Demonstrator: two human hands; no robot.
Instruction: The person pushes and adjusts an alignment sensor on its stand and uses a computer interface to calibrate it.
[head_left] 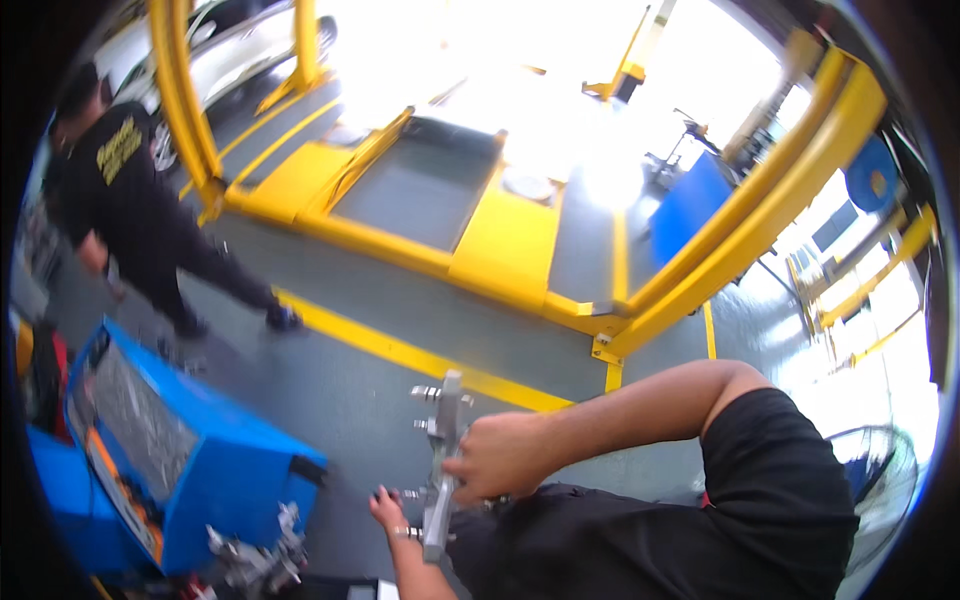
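Above garage floor [350,410], the right hand [505,455] clasps a metal bar [437,512], likely mid-carry, wanting steadiness next; left hand [388,512], grip unclear.

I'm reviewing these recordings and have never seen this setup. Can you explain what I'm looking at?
There is no robot here: these are a person's own bare hands, seen by a wide fisheye camera on the head, looking down, so straight edges bend near the rim. The right hand grips a grey metal bar with small knobs or bolts along it. The left hand is close by its lower part; whether it holds anything is unclear. At lower left, shiny metal parts lie by a blue cabinet. Across the grey floor stands a large yellow frame, and another person in dark clothes is at the upper left.
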